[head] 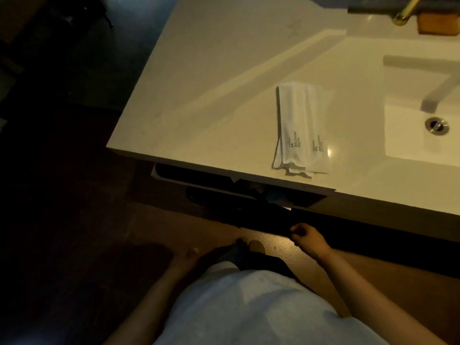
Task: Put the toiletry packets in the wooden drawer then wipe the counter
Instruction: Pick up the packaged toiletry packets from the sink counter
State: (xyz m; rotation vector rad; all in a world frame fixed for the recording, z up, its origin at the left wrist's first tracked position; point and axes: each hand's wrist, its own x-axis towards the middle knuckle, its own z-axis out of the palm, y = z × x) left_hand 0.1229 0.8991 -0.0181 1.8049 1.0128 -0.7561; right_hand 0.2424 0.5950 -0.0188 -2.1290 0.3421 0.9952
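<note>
Toiletry packets [300, 130] lying stacked near surface [211, 95] edge, right hand [307, 239] fingers curling at dark drawer [249, 195] front, left hand [185, 257] fingers unclear.

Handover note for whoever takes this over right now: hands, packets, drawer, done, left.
Right hand: low in front of the dark drawer under the counter, fingers curled; whether it grips the drawer front is too dark to tell.
Left hand: idle by the hip, holding nothing.
White flat toiletry packets: stacked on the pale stone counter, near its front edge, left of the white sink basin.
Drawer: seems pulled partly out.
Done: nothing stowed.
Left: put packets in drawer, wipe counter. No cloth in view.
</note>
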